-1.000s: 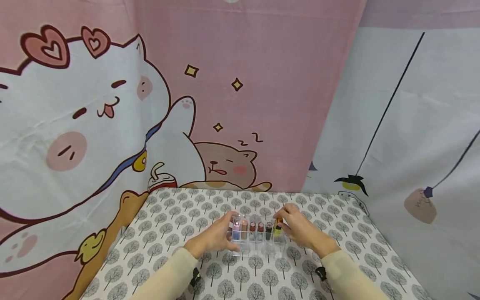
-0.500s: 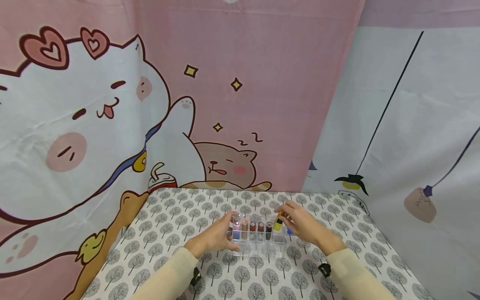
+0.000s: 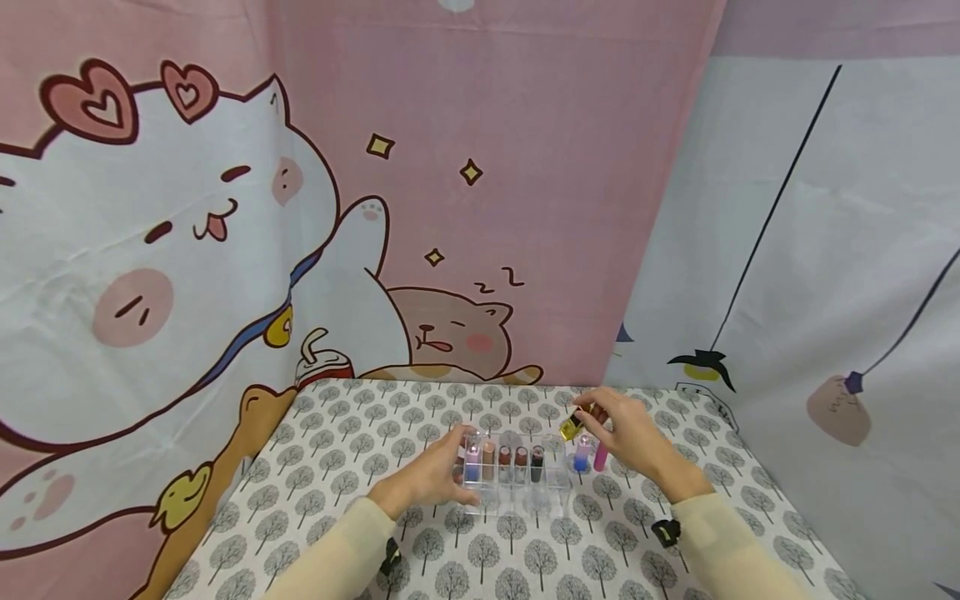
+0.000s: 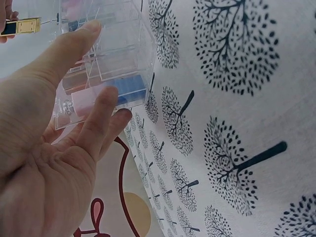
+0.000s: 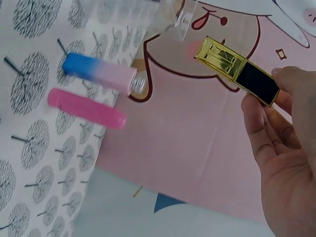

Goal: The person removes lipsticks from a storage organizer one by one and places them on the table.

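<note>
My left hand (image 3: 433,470) grips the left end of a clear lipstick organizer (image 3: 558,478), thumb in front. Upright in its slots stand several lipsticks: a pink-and-blue one (image 3: 472,465) at the left end, a peach one (image 3: 489,459), two dark red-and-clear ones and a black one (image 3: 537,465). The rightmost slot holds nothing. Up and to the right of the organizer, my right hand (image 3: 628,429) pinches a gold-and-black lipstick (image 5: 237,71) by its black end, tilted in the air.
Right of the organizer, another pink-and-blue tube (image 5: 101,73) and a bright pink tube (image 5: 86,108) stand on the tree-print tablecloth (image 3: 480,567). A cartoon curtain (image 3: 555,208) hangs behind the table.
My right hand has lifted the gold-and-black lipstick out of the organizer's rightmost slot and carried it right and away. The two tubes beside the organizer have come into view. My left hand stays put.
</note>
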`<control>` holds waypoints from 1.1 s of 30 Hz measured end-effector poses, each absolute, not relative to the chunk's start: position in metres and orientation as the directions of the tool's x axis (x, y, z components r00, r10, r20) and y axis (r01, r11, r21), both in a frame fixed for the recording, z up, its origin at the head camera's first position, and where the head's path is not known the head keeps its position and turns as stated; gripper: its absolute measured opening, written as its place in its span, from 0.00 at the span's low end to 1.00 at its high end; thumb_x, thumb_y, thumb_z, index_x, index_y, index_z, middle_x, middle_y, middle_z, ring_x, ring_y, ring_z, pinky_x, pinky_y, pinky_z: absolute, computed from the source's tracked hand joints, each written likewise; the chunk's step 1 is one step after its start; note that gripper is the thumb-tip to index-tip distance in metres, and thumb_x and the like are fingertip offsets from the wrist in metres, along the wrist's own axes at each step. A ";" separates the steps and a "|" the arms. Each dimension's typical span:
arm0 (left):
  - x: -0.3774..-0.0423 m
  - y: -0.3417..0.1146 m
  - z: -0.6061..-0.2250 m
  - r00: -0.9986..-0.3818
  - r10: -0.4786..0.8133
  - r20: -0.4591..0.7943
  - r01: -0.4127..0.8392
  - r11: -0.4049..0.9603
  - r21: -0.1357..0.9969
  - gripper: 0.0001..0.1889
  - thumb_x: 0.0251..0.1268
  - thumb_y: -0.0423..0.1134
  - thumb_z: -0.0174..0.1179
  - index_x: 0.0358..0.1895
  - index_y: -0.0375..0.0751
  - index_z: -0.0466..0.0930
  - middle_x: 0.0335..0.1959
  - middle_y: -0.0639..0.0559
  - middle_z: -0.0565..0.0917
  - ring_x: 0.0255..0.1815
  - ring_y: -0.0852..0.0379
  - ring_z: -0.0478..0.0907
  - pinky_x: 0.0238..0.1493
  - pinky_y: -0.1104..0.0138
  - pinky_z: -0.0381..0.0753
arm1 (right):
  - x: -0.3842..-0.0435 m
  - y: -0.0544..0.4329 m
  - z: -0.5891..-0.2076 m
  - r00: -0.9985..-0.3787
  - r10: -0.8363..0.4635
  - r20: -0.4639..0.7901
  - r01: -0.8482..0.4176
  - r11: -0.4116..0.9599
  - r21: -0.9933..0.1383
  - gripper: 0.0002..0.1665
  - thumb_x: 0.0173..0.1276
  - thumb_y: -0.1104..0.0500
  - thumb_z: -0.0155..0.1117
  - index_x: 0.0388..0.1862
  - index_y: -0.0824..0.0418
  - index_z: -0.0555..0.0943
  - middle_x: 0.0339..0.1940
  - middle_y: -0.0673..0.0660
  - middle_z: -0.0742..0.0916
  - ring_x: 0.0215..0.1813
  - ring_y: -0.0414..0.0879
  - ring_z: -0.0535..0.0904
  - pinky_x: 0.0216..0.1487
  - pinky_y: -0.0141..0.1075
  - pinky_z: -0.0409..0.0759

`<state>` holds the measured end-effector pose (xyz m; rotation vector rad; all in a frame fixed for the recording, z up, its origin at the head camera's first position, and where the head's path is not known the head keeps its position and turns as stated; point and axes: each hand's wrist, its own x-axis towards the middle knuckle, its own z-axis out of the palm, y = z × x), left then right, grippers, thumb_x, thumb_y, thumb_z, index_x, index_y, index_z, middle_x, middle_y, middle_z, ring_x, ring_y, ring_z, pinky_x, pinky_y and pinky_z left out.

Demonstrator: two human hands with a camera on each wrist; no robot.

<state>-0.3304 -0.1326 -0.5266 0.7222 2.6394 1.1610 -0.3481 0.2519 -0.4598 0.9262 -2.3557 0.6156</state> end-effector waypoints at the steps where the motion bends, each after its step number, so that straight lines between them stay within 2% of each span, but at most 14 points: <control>1: -0.331 -0.132 -0.527 -0.868 0.495 0.041 0.364 0.578 0.731 0.63 0.58 0.39 0.92 0.92 0.46 0.57 0.64 0.39 0.87 0.51 0.58 0.87 0.49 0.65 0.92 | -0.349 0.255 -0.460 -0.625 -0.465 0.627 -0.711 0.672 -0.210 0.11 0.78 0.67 0.80 0.56 0.62 0.92 0.45 0.52 0.93 0.39 0.36 0.87 0.38 0.30 0.91; 5: -0.331 -0.133 -0.527 -0.867 0.497 0.044 0.364 0.571 0.736 0.63 0.57 0.39 0.93 0.92 0.46 0.57 0.63 0.39 0.87 0.50 0.58 0.87 0.48 0.66 0.92 | -0.351 0.267 -0.462 -0.642 -0.418 0.643 -0.674 0.708 -0.213 0.12 0.77 0.67 0.81 0.56 0.62 0.93 0.44 0.53 0.93 0.38 0.35 0.85 0.36 0.30 0.89; 9: -0.331 -0.133 -0.529 -0.865 0.500 0.046 0.361 0.555 0.750 0.64 0.56 0.38 0.93 0.92 0.46 0.57 0.64 0.38 0.87 0.54 0.50 0.90 0.49 0.67 0.93 | -0.353 0.279 -0.463 -0.658 -0.374 0.653 -0.645 0.728 -0.233 0.11 0.76 0.67 0.82 0.55 0.62 0.93 0.44 0.54 0.93 0.37 0.36 0.84 0.34 0.29 0.87; 14: -0.331 -0.133 -0.529 -0.862 0.504 0.044 0.353 0.537 0.766 0.64 0.56 0.37 0.93 0.92 0.46 0.56 0.65 0.38 0.87 0.58 0.43 0.91 0.51 0.67 0.93 | -0.357 0.293 -0.465 -0.626 -0.351 0.696 -0.636 0.747 -0.195 0.13 0.72 0.68 0.85 0.52 0.65 0.94 0.42 0.58 0.94 0.35 0.40 0.86 0.32 0.31 0.88; 18: -0.332 -0.133 -0.529 -0.864 0.502 0.045 0.356 0.546 0.759 0.64 0.57 0.37 0.93 0.92 0.46 0.56 0.65 0.38 0.87 0.59 0.43 0.91 0.51 0.66 0.93 | -0.361 0.303 -0.468 -0.627 -0.337 0.702 -0.612 0.770 -0.178 0.12 0.72 0.67 0.86 0.52 0.65 0.94 0.40 0.58 0.93 0.34 0.40 0.85 0.33 0.32 0.88; 26: -0.332 -0.132 -0.529 -0.866 0.499 0.038 0.360 0.568 0.740 0.64 0.58 0.39 0.93 0.92 0.46 0.57 0.66 0.42 0.86 0.60 0.45 0.91 0.52 0.65 0.93 | -0.365 0.319 -0.478 -0.664 -0.321 0.676 -0.570 0.802 -0.178 0.10 0.72 0.65 0.86 0.49 0.63 0.95 0.38 0.54 0.92 0.33 0.37 0.79 0.32 0.31 0.79; 30: -0.333 -0.132 -0.529 -0.865 0.501 0.040 0.362 0.567 0.739 0.63 0.58 0.39 0.93 0.91 0.46 0.57 0.65 0.41 0.86 0.60 0.45 0.91 0.52 0.65 0.93 | -0.366 0.324 -0.486 -0.712 -0.313 0.629 -0.540 0.816 -0.205 0.08 0.75 0.63 0.85 0.49 0.62 0.95 0.35 0.52 0.89 0.32 0.36 0.76 0.30 0.30 0.79; 33: -0.333 -0.132 -0.529 -0.864 0.501 0.039 0.365 0.572 0.735 0.63 0.58 0.39 0.93 0.91 0.46 0.57 0.64 0.39 0.87 0.56 0.49 0.90 0.51 0.66 0.93 | -0.367 0.328 -0.494 -0.748 -0.314 0.585 -0.520 0.825 -0.222 0.07 0.76 0.62 0.84 0.49 0.62 0.95 0.36 0.52 0.90 0.32 0.33 0.76 0.30 0.30 0.79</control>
